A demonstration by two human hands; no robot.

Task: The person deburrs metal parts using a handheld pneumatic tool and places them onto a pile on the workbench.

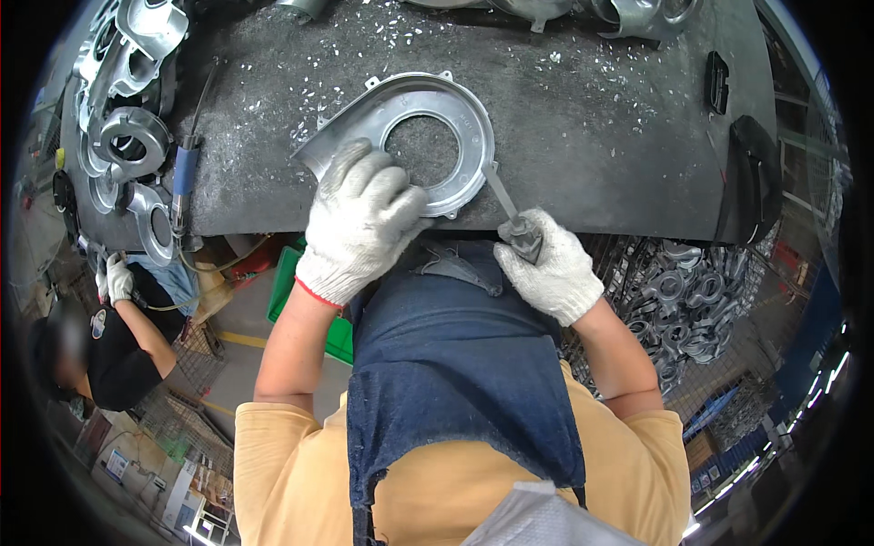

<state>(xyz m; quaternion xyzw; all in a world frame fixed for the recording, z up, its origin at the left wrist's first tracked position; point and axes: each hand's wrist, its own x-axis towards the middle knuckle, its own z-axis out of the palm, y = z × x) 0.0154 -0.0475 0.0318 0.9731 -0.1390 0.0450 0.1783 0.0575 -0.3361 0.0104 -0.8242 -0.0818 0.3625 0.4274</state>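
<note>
The table [583,155] is dark grey, worn and flat, with pale metal chips strewn over it, thickest towards the far side. Beyond its near edge, on the left, a grey floor [241,364] with yellow lines shows, along with a green crate [284,287]. On the near right, below the table, lies a heap [674,291] of metal castings beside wire mesh. Strip lights [742,473] shine at the lower right of the room. A co-worker [132,373] in dark clothes stands at the left, beside the table's end.

One casting [361,126], grey and snail-shaped, lies on the table near its edge, in front of the person's blue apron [464,355]. It has one large round opening and at least four small tabs on its rim. Two gloved hands work at it: the left hand [361,209] is curled over its near left side and has hold of it; the right hand [549,264] is closed round the handle of one blade tool [503,193], whose tip touches the casting's right rim.

At the left are one blue-handled tool [185,173] and a pile [132,141] of at least five castings, overlapping too much for an exact count. At the far right lies one small black object [717,82].
</note>
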